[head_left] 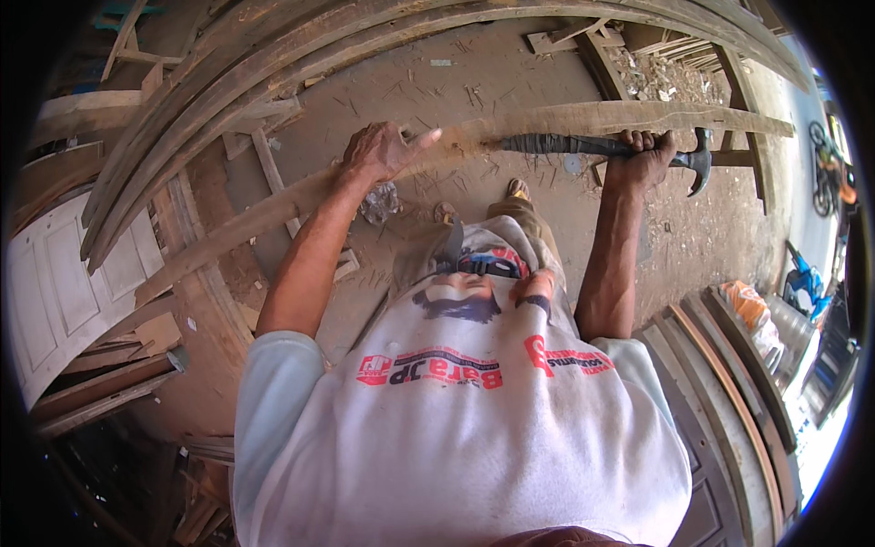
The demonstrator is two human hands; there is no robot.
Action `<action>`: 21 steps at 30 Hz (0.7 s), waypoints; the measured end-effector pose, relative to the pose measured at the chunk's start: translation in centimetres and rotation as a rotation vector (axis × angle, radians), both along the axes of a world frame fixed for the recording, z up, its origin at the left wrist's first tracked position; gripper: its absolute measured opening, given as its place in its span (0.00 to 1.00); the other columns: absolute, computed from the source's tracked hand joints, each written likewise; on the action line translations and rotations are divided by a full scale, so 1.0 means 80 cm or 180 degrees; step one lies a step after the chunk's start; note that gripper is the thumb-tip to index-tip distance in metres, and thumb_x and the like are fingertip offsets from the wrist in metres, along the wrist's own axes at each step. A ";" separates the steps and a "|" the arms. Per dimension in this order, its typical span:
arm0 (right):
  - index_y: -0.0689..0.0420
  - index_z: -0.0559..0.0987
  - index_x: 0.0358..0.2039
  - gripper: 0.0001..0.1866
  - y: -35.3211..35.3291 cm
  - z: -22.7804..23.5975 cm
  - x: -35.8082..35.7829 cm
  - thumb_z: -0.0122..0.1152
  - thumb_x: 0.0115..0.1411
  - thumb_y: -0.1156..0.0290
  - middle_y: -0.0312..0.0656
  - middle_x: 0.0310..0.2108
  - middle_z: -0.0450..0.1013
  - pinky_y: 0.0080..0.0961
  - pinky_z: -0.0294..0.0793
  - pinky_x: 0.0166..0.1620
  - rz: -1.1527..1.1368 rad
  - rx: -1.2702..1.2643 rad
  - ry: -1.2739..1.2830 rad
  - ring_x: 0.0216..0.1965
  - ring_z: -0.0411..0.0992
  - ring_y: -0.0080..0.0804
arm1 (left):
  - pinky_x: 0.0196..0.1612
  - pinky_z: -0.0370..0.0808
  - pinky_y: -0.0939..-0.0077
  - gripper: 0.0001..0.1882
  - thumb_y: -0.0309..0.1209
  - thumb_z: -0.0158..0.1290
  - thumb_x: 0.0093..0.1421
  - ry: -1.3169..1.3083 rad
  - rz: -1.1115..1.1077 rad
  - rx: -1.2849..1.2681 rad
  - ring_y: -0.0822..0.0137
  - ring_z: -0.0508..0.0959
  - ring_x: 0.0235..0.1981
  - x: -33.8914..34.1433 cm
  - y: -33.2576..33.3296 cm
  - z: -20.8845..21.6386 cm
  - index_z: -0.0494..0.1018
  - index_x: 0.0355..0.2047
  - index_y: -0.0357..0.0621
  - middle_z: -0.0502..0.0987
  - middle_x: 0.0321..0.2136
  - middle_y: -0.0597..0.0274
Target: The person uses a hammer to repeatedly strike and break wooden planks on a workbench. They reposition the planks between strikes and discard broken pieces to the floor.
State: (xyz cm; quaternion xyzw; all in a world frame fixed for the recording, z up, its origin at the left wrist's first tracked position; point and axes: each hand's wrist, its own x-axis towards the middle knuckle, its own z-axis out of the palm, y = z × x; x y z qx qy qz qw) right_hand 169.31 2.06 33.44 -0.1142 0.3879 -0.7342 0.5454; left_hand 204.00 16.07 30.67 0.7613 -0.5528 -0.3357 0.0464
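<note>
- Long weathered wooden plank [565, 120]: runs across the view from lower left to upper right, in front of the person at about arm's length and above the dirt floor [428, 100]. Its surface is rough and pale, with uneven edges.
- Claw hammer [638, 150]: lies along the plank's near edge, dark wrapped handle pointing left, metal head and curved claw at the right end, just beyond the fist.
- Right hand [645, 157]: fingers closed tight round the hammer handle close to the head; arm stretched out straight.
- Left hand [383, 150]: resting on top of the plank, fingers spread and extended, thumb pointing right along the wood. It grips nothing; palm contact only.
- The two hands are well apart, with the hammer handle lying between them.
- Person's foot [518, 190]: visible on the floor below the plank, between the two arms.
- Floor: packed earth strewn with wood chips and splinters.
- Curved timber frames [273, 55]: stacked beyond the plank, arcing across the upper left.
- White panelled door [55, 292]: lying at far left, beside loose offcuts.
- Stacked wooden door frames [729, 383]: at lower right, edge on.
- Wooden lattice pieces [684, 50]: upper right, on rubble.
</note>
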 end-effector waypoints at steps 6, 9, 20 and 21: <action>0.50 0.65 0.28 0.14 0.009 -0.017 -0.017 0.50 0.72 0.60 0.27 0.18 0.55 0.19 0.59 0.23 0.0097 -0.0126 -0.0113 0.18 0.54 0.18 | 0.47 0.76 0.47 0.47 0.76 0.46 0.56 0.0037 0.0040 0.0065 0.41 0.82 0.43 0.005 0.000 -0.004 0.82 0.44 0.39 0.82 0.37 0.37; 0.50 0.64 0.28 0.15 0.013 0.005 -0.007 0.50 0.72 0.60 0.27 0.18 0.54 0.20 0.60 0.23 0.0061 -0.0127 0.0078 0.19 0.54 0.19 | 0.47 0.76 0.47 0.48 0.76 0.46 0.56 0.0125 0.0027 -0.0037 0.40 0.82 0.43 0.004 0.002 -0.003 0.82 0.43 0.38 0.82 0.36 0.36; 0.48 0.63 0.24 0.16 0.018 -0.082 -0.047 0.47 0.71 0.59 0.26 0.17 0.56 0.19 0.63 0.22 0.0112 0.0087 -0.0687 0.16 0.56 0.17 | 0.47 0.76 0.48 0.49 0.75 0.46 0.56 0.0180 0.0003 -0.0172 0.38 0.82 0.42 0.005 0.001 -0.005 0.81 0.43 0.34 0.82 0.36 0.34; 0.48 0.63 0.24 0.16 0.024 -0.093 -0.052 0.47 0.71 0.59 0.26 0.17 0.56 0.19 0.64 0.22 0.0061 0.0130 -0.0848 0.15 0.56 0.17 | 0.47 0.76 0.48 0.48 0.75 0.46 0.56 0.0175 0.0004 -0.0252 0.38 0.82 0.42 0.005 -0.002 -0.006 0.81 0.42 0.35 0.82 0.36 0.34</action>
